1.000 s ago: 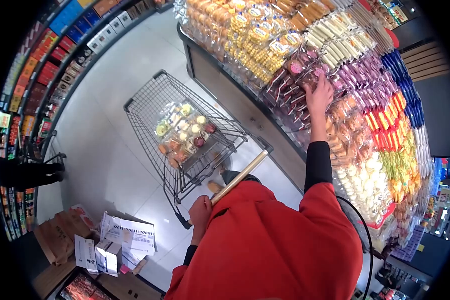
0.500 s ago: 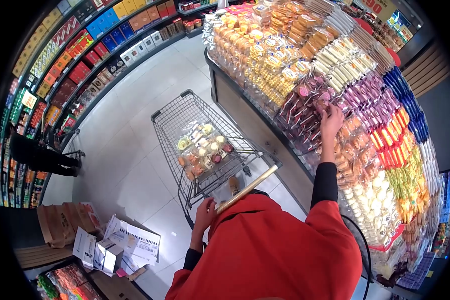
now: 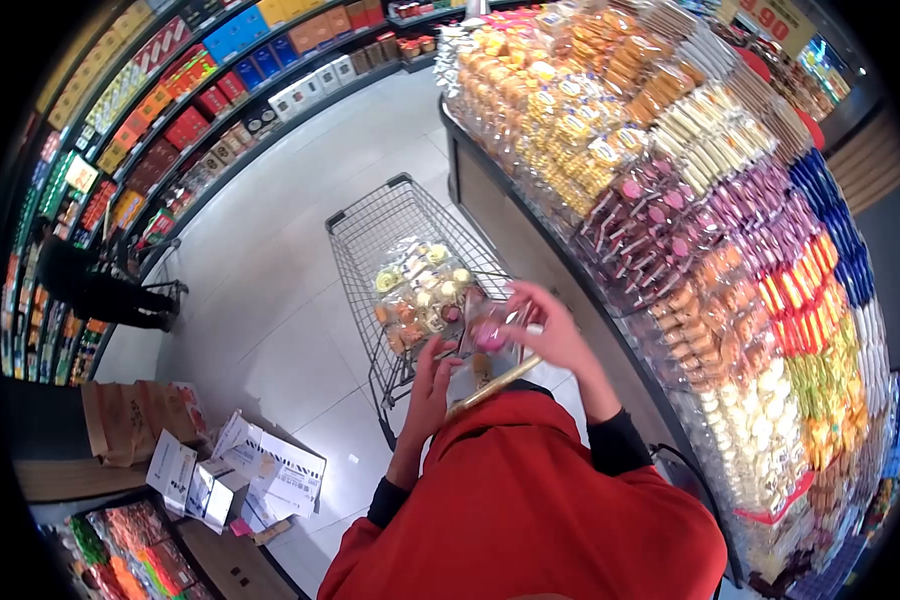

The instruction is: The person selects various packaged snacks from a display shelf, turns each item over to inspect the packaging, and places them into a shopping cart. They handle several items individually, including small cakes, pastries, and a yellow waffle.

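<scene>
A clear packet with a dark snack and a pink round label (image 3: 489,333) is in my right hand (image 3: 547,325), its fingers closed on the packet's right side. My left hand (image 3: 431,384) is raised just to the left of the packet, fingers apart and holding nothing. Both hands are over the handle end of a wire shopping cart (image 3: 355,262). Inside the cart lie several clear packs of small cream, green and brown buns (image 3: 417,296). The cart's pale handle (image 3: 492,388) runs below my hands, in front of my red clothing.
On the right, a long display counter (image 3: 530,200) is heaped with wrapped snacks, including similar dark packets (image 3: 645,225). Shelves of boxes (image 3: 210,100) curve along the left, where a person in dark clothes (image 3: 95,285) stands by another cart. Cardboard boxes (image 3: 270,475) and paper bags (image 3: 140,422) sit lower left.
My right hand has come from the dark packets on the counter to above the cart, bringing one packet. My left hand has left the handle and risen towards it. The view has shifted slightly.
</scene>
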`<control>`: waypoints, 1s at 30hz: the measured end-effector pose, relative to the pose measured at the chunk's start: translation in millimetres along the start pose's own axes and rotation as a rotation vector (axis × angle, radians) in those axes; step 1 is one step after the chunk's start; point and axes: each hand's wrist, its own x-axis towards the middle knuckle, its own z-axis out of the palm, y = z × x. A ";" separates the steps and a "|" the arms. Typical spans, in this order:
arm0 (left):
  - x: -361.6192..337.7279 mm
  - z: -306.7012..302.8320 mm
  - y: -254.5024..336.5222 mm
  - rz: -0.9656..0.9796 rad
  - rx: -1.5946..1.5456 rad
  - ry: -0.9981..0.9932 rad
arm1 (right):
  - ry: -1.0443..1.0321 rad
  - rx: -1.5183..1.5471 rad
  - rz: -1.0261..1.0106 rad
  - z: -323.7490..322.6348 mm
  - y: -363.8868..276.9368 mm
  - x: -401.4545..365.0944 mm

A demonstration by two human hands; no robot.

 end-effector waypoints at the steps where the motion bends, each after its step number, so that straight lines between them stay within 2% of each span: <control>1: -0.6 -3.5 2.5 -0.011 -0.018 -0.028 | -0.088 0.022 -0.007 14.6 -9.6 -3.1; 3: -8.5 -9.5 4.8 0.053 0.054 -0.013 | -0.167 0.197 0.142 38.5 -30.6 -8.8; 5: -22.9 -11.1 14.8 -0.058 -0.208 -0.013 | -0.234 0.265 0.186 55.4 -28.1 -10.5; 8: -37.9 -26.4 16.3 -0.057 -0.246 0.068 | -0.335 0.382 0.172 61.5 -39.9 -6.6; 11: -48.9 -30.0 31.8 -0.001 -0.250 0.220 | -0.446 0.425 0.233 62.7 -51.7 1.2; 13: -45.9 -28.1 46.1 0.061 -0.278 0.295 | -0.464 0.415 0.187 71.8 -38.7 3.9; 15: -43.5 -24.3 45.7 0.098 -0.236 0.319 | -0.542 0.382 0.290 77.2 -35.9 4.6; 17: -42.9 -19.1 45.2 0.125 -0.196 0.330 | -0.505 0.427 0.275 83.4 -39.1 2.1; 19: -43.6 -14.2 44.5 0.154 -0.176 0.359 | -0.529 0.428 0.363 82.5 -40.0 0.7; 23: -45.5 -9.8 43.3 0.134 -0.208 0.344 | -0.496 0.477 0.351 79.3 -34.5 -1.9; 28: -44.6 -6.3 54.2 0.145 -0.378 0.209 | -0.416 0.516 0.372 75.0 -33.8 -4.2; 30: -43.3 -6.5 52.5 0.147 -0.344 0.189 | -0.405 0.535 0.371 74.0 -29.7 -3.1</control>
